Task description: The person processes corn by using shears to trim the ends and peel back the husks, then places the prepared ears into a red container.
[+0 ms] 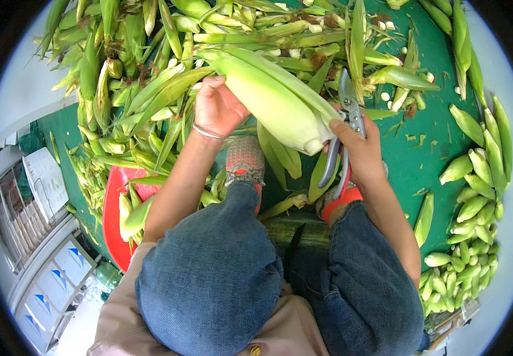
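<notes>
A large ear of corn in its pale green husk point(270, 104) is held up in front of my knees. My left hand point(221, 107) supports its tip end, with the thumb on the husk's edge. At the cut stem end, my right hand point(359, 142) holds pruning shears point(350, 104) and also touches the husk with its thumb. The metal blades point up and away; the grey and red handles hang below the palm. Part of the right fingers is hidden behind the corn. Loose husk leaves point(278, 151) hang or lie just beneath the ear.
Husks and corn ears point(123, 89) heap across the green floor point(430, 155) ahead and left. A red plastic basin point(116, 213) with corn stands beside my left leg. Ears in husk point(470, 222) are piled along the right wall. A white rack point(56, 276) is at far left.
</notes>
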{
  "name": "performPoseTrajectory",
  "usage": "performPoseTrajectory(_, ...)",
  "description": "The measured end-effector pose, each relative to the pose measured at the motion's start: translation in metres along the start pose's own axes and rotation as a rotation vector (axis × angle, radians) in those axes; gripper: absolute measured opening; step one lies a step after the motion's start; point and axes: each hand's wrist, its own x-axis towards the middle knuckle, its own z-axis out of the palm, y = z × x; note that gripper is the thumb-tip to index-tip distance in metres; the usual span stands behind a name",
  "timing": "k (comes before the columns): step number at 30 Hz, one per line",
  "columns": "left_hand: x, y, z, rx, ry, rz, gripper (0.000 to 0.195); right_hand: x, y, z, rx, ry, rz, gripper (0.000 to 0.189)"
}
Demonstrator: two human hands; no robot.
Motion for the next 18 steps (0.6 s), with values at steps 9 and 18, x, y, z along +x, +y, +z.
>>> performPoseTrajectory(9, 0.03, -0.008, -0.017, -0.206, -0.095, -0.043, 0.049, 0.001, 0.005, 0.0, 0.191, 0.108, 0.016, 0.03)
performPoseTrajectory(18, 0.039, -0.018, -0.002, 0.131, 0.082, -0.041, 0.059, -0.011, 0.029, 0.004, -0.121, -0.024, -0.063, 0.029)
